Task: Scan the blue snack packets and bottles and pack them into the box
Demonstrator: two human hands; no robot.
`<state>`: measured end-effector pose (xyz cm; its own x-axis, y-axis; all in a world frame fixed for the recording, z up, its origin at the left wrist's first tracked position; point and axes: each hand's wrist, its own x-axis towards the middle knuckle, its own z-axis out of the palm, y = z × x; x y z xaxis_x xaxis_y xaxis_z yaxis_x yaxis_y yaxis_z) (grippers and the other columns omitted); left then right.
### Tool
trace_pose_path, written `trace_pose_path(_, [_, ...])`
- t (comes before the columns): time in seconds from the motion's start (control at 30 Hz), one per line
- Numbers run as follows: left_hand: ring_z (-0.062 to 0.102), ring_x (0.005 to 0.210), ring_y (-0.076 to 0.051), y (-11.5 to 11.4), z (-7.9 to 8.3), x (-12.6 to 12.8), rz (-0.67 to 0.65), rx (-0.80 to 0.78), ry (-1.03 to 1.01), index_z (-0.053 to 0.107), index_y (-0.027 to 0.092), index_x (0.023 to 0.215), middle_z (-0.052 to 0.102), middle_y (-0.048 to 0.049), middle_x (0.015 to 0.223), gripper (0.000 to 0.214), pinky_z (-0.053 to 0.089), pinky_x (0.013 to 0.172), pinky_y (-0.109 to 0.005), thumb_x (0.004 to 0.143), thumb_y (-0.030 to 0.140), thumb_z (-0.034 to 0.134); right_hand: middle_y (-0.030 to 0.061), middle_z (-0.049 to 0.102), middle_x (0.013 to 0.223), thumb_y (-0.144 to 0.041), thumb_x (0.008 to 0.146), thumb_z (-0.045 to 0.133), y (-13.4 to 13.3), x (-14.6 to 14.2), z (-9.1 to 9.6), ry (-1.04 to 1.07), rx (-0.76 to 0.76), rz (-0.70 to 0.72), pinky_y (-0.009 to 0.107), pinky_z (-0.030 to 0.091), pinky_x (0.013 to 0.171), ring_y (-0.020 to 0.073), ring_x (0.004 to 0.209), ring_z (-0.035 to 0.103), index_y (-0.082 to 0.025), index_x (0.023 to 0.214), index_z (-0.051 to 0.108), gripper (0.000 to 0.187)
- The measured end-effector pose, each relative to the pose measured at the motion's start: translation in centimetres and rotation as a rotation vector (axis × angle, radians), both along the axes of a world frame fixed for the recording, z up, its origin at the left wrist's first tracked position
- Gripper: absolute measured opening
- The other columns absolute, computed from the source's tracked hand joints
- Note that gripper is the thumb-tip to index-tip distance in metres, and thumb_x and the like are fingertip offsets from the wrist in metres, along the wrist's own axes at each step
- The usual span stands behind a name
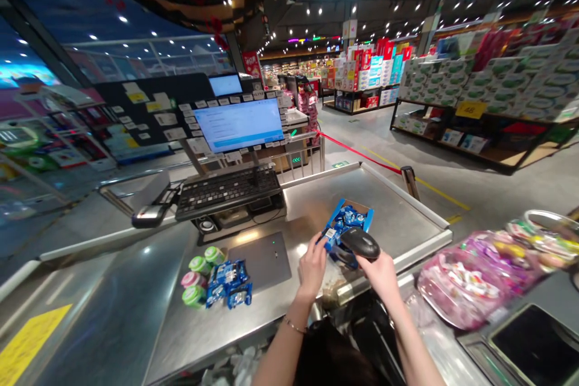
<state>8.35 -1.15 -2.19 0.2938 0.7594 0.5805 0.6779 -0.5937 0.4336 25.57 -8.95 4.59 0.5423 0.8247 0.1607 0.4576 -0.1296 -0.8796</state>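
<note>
My right hand [379,268] is wrapped round a black barcode scanner [360,243], its head pointing left. Between the fingers of my left hand [313,264] is a small blue packet [330,236] with a white label facing the scanner. Just beyond both hands, an open blue cardboard box [369,217] holds several similar blue packets [350,215]. To the left, more blue packets [228,274] lie in a loose pile on the metal counter [172,338]. Small tubs with green and pink lids [193,280] stand against that pile.
A monitor [239,123] and keyboard [230,188] stand behind the counter, with a flat dark plate [266,259] set in its surface. Pink bagged goods [465,280] sit at the right, near a dark-screened device [538,338]. A red belt barrier [362,152] crosses the aisle.
</note>
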Motion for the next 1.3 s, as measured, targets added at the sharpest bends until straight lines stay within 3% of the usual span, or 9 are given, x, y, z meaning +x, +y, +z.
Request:
trace_pose_path(0.17, [0.062,0.109,-0.018,-1.8,-2.4,-4.4,0.062,0.148,-0.078,0.062,0.027,0.116,0.061,-0.0061,0.125,0.035,0.055,0.090,-0.031,0.090,0.013,0.044,0.0117,0.073,0.079,-0.041,0.075,0.053,-0.5,-1.3,0.0,-0.191,-0.206,0.238,0.033,0.048,0.067,0.0294,0.079,0.069,-0.015,0.083,0.067,0.031])
trace_pose_path(0.33, [0.062,0.109,-0.018,-2.7,-3.0,-6.9,0.109,0.305,0.016,0.063,0.025,0.116,0.062,-0.0090,0.123,0.037,0.054,0.089,-0.031,0.087,0.009,0.047,0.0102,0.073,0.083,-0.031,0.076,0.052,-0.7,-3.8,1.3,-0.251,-0.321,0.366,0.029,0.046,0.068,0.0275,0.084,0.070,-0.016,0.088,0.066,0.023])
trace_pose_path(0.57, [0.062,0.109,-0.018,-3.2,-3.0,-8.5,0.170,0.337,0.065,0.065,0.024,0.114,0.064,-0.0096,0.120,0.035,0.054,0.089,-0.030,0.088,0.010,0.047,0.0110,0.073,0.086,-0.027,0.077,0.052,-0.7,-5.9,2.3,-0.290,-0.382,0.412,0.028,0.045,0.070,0.0278,0.090,0.069,-0.016,0.086,0.065,0.019])
trace_pose_path(0.93, [0.061,0.108,-0.018,-3.3,-4.3,-9.4,0.179,0.228,-0.002,0.065,0.027,0.115,0.063,-0.0085,0.120,0.036,0.051,0.090,-0.029,0.088,0.011,0.046,0.0086,0.073,0.082,-0.031,0.076,0.053,-0.5,-6.3,1.2,-0.300,-0.315,0.391,0.028,0.046,0.067,0.0272,0.085,0.069,-0.017,0.088,0.066,0.022])
trace_pose_path(1.1, [0.060,0.098,-0.020,-2.2,-5.0,-12.3,0.474,0.102,0.033,0.065,0.023,0.113,0.063,-0.0096,0.108,0.029,0.049,0.085,-0.030,0.090,0.020,0.047,0.0082,0.073,0.080,-0.037,0.076,0.054,-0.2,-6.3,-0.1,-0.284,-0.251,0.354,0.029,0.047,0.066,0.0274,0.082,0.069,-0.017,0.089,0.067,0.027])
trace_pose_path(1.3, [0.054,0.089,-0.023,-0.8,-4.8,-16.9,0.767,-0.129,0.361,0.066,0.014,0.101,0.059,-0.0121,0.099,0.027,0.044,0.077,-0.033,0.088,0.015,0.042,0.0067,0.073,0.075,-0.037,0.073,0.055,0.2,-7.1,-1.5,-0.225,-0.203,0.357,0.029,0.047,0.063,0.0261,0.076,0.069,-0.019,0.083,0.067,0.025])
